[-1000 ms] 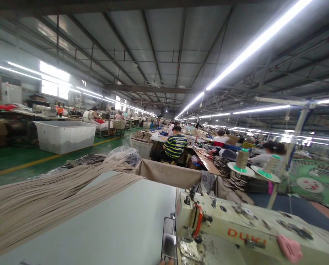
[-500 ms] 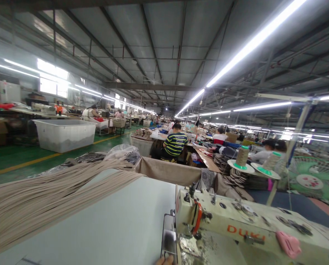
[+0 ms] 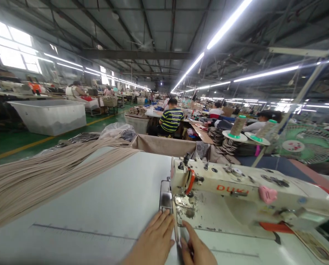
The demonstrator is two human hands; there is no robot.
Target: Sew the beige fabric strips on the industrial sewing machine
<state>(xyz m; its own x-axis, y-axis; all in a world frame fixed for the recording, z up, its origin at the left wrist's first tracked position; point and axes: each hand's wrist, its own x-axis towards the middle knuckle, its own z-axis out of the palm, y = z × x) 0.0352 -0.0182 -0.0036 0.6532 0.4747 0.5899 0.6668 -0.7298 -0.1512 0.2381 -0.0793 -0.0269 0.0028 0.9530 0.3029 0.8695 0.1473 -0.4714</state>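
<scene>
At the bottom of the head view, my left hand (image 3: 157, 235) lies flat, palm down, its fingertips by the metal plate (image 3: 165, 200) left of the sewing machine's needle end. My right hand (image 3: 197, 246) is beside it, index finger stretched forward and thumb apart from it. A narrow beige strip (image 3: 176, 228) runs between my hands towards the presser foot, and both hands are close against it. The white sewing machine (image 3: 222, 184) with orange lettering stands ahead and to the right. Whether fingers underneath pinch the strip is hidden.
A bundle of long beige strips (image 3: 56, 176) covers the table's left side. Ruler markings (image 3: 84, 232) cross the white tabletop (image 3: 111, 195). Thread cones (image 3: 237, 127) and a green fan (image 3: 310, 143) stand at right. A white bin (image 3: 50, 116) and a seated person (image 3: 171, 119) are beyond.
The view has tilted down, so the machine sits higher in the picture. Both hands now show beside the machine's needle end, where only fingertips showed before.
</scene>
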